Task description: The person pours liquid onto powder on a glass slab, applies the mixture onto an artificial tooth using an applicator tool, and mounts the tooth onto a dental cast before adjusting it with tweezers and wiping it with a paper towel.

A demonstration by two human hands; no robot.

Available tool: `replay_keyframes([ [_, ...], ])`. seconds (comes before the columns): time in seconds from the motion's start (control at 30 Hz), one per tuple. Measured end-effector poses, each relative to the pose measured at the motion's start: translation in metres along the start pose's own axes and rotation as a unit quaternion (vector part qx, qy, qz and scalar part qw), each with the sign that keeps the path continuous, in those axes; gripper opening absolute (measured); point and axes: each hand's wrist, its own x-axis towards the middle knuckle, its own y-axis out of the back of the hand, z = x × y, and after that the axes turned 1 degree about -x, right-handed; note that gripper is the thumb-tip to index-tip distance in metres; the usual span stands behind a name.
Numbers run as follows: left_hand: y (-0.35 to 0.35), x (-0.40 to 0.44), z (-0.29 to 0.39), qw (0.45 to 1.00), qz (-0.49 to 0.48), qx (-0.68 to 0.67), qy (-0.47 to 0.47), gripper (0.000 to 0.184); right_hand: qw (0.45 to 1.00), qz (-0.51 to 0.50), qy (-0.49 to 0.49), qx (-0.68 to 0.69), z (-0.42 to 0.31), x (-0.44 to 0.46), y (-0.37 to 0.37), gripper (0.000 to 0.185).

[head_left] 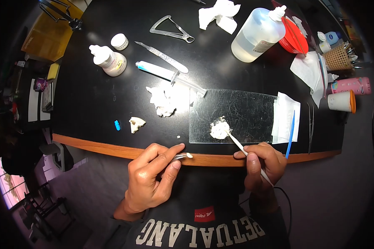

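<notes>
My left hand [153,176] is closed around metal tweezers [179,157], and a small cream-white piece [189,155] sits at their tip, over the table's wooden edge. My right hand [264,164] holds a thin white stick [240,146] like a pen. The stick's tip touches a heap of white paste [220,128] on a scratched glass plate [253,112]. To the left of the plate lie a tiny white crumb [178,137], a cream-coloured dental-like piece [136,124] and a small blue item [117,125].
Behind the plate lie a crumpled tissue [163,101], a syringe [166,76], a scalpel [162,57] and a metal caliper [171,30]. White bottles [110,62] [255,37] stand at both sides. A blue stick [292,133] rests on white paper [286,118] at right.
</notes>
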Motion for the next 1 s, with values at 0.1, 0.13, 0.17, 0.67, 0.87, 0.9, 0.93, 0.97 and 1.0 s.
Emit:
replay_keyframes([
  [0.1,-0.001,-0.001,0.001,1.0,0.001,-0.004,0.017,0.028,1.0,0.007,0.0,0.001,-0.001,0.0,-0.001,0.007],
  [0.13,-0.001,-0.002,0.003,0.999,0.0,-0.008,0.032,0.028,1.0,0.008,-0.002,0.001,-0.002,0.0,-0.001,0.007],
  [0.17,-0.001,-0.002,0.005,0.999,0.0,-0.012,0.048,0.028,1.0,0.004,-0.008,0.001,-0.002,0.0,-0.001,0.007],
  [0.67,-0.008,-0.013,-0.018,0.996,0.061,-0.061,-0.025,0.03,0.961,0.019,0.027,0.276,-0.015,0.0,-0.032,0.026],
  [0.87,-0.012,-0.017,-0.025,0.993,0.088,-0.07,-0.046,0.032,0.962,0.016,0.153,0.226,-0.007,0.005,-0.035,0.013],
  [0.9,-0.013,-0.017,-0.025,0.992,0.089,-0.074,-0.045,0.032,0.963,0.024,0.159,0.216,-0.009,0.004,-0.035,0.013],
  [0.93,-0.013,-0.018,-0.024,0.992,0.089,-0.078,-0.043,0.033,0.964,0.02,0.165,0.209,-0.009,0.003,-0.035,0.013],
  [0.97,-0.013,-0.018,-0.025,0.992,0.09,-0.082,-0.041,0.033,0.964,0.017,0.171,0.201,-0.008,0.002,-0.034,0.014],
  [1.0,-0.013,-0.018,-0.025,0.992,0.089,-0.082,-0.041,0.033,0.965,0.013,0.178,0.193,-0.007,0.001,-0.033,0.014],
])
